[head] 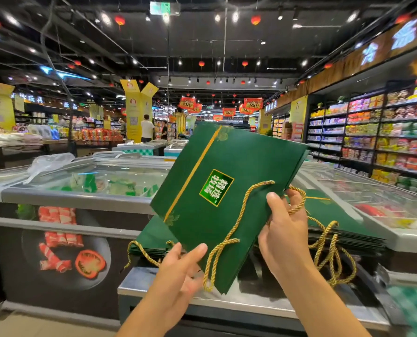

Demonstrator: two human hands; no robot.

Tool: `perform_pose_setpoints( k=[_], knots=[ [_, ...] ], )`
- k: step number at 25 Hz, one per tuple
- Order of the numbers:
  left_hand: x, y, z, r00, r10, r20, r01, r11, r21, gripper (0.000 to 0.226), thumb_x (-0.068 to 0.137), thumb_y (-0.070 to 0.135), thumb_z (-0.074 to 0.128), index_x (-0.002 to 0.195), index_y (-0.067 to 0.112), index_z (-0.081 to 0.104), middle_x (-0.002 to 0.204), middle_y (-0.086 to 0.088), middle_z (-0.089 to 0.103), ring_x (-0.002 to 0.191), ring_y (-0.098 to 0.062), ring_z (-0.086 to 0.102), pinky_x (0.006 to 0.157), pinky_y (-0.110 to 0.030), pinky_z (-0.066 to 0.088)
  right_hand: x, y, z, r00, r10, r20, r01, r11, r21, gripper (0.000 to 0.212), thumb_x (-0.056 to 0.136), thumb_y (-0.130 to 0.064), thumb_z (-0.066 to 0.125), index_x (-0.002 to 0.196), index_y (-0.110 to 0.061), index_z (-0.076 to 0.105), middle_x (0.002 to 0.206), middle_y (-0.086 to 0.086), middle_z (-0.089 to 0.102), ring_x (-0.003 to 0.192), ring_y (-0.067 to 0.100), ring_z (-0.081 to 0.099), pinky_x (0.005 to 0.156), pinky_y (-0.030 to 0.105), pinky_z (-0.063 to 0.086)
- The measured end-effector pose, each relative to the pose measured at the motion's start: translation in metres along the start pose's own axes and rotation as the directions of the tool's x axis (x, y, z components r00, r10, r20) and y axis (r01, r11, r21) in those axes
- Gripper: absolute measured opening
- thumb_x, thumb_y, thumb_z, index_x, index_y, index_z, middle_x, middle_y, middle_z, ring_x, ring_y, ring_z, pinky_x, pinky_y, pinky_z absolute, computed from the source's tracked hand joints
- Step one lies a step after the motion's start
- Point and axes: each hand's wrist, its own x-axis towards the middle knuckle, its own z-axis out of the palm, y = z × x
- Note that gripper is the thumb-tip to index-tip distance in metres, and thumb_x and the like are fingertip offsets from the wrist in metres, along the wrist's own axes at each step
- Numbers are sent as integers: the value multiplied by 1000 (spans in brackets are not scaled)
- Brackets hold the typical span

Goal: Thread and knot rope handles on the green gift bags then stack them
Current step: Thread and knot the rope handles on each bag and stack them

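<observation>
Left hand (178, 271) pinches lower edge of one green gift bag (229, 161); right hand (285, 229) grip clamps its top edge and one gold rope handle (230, 237). Bag: flat, tilted, gold-striped, held above stack of bags (348, 224) (number unclear) on freezer (256, 297).

Entry: gift bag (227, 190) in front of me, left grip (178, 271) at its lower edge, right grip (285, 227) at its right edge. Behind it I list a bag stack (348, 224) on a freezer chest (402, 239); second freezer (69, 198) to its left; shelves (385, 132) far right.
</observation>
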Motion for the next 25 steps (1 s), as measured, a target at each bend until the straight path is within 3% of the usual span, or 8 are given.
perform_pose_setpoints(
  k=[2, 6, 10, 15, 18, 20, 23, 25],
  knots=[
    [-4, -4, 9, 996, 42, 74, -39, 999, -35, 88, 78, -6, 70, 152, 23, 31, 133, -15, 64, 112, -32, 68, 85, -46, 60, 0, -5, -4, 999, 9, 40, -8, 1000, -30, 30, 101, 6, 47, 102, -22, 55, 99, 2, 73, 83, 16, 71, 67, 28, 59],
    [-2, 8, 15, 972, 216, 87, -221, 974, 48, 71, 92, -19, 49, 138, 35, 47, 117, -11, 73, 107, -32, 71, 74, -38, 62, 8, -19, -21, 993, -1, 117, 31, 965, -259, 60, 91, 7, 65, 136, -27, 46, 114, 1, 74, 108, 24, 72, 93, 40, 57],
    [20, 34, 10, 939, 344, -14, -337, 927, 163, 65, 96, -18, 43, 132, 35, 52, 120, -7, 73, 104, -23, 72, 86, -40, 59, 22, -41, -51, 996, -36, 80, 65, 914, -400, 82, 70, -30, 91, 134, -53, 44, 128, 2, 69, 119, 25, 66, 107, 51, 48],
    [36, 62, 46, 881, 461, 105, -448, 744, 495, 59, 101, -7, 44, 138, 38, 38, 121, 27, 52, 94, 28, 51, 95, -11, 39, 47, -77, -82, 988, -126, 88, 150, 651, -744, 42, 80, -24, 85, 116, -40, 71, 113, -20, 73, 113, 4, 65, 104, 42, 53],
    [61, 69, 72, 862, 436, 259, -486, 564, 667, 55, 104, 11, 47, 154, 25, 29, 141, 15, 48, 121, 4, 51, 104, -22, 35, 65, -94, -102, 994, -72, 87, 113, 577, -809, 44, 83, -23, 83, 124, -30, 71, 122, -11, 70, 114, 9, 64, 95, 27, 53],
    [73, 68, 91, 861, 394, 322, -493, 487, 721, 55, 102, 21, 55, 152, 25, 33, 128, 20, 55, 113, 0, 57, 100, -23, 43, 78, -104, -117, 994, -74, 80, 106, 486, -868, 46, 87, -24, 79, 131, -24, 67, 127, -9, 66, 110, 4, 62, 82, 12, 48],
    [82, 62, 121, 874, 289, 391, -483, 432, 761, 57, 99, 32, 60, 149, 28, 34, 120, 27, 53, 103, 6, 56, 87, -15, 47, 96, -114, -144, 994, -85, 74, 97, 318, -943, 50, 91, -33, 73, 138, -22, 62, 139, -6, 61, 123, 8, 53, 101, 27, 43],
    [95, 54, 129, 907, 192, 374, -420, 369, 829, 76, 97, 47, 59, 158, 21, 22, 153, 8, 40, 136, -14, 44, 110, -30, 39, 103, -116, -162, 996, -75, 55, 72, 247, -966, 51, 92, -35, 71, 140, -21, 60, 143, -4, 60, 129, 12, 52, 107, 33, 41]
  ],
)
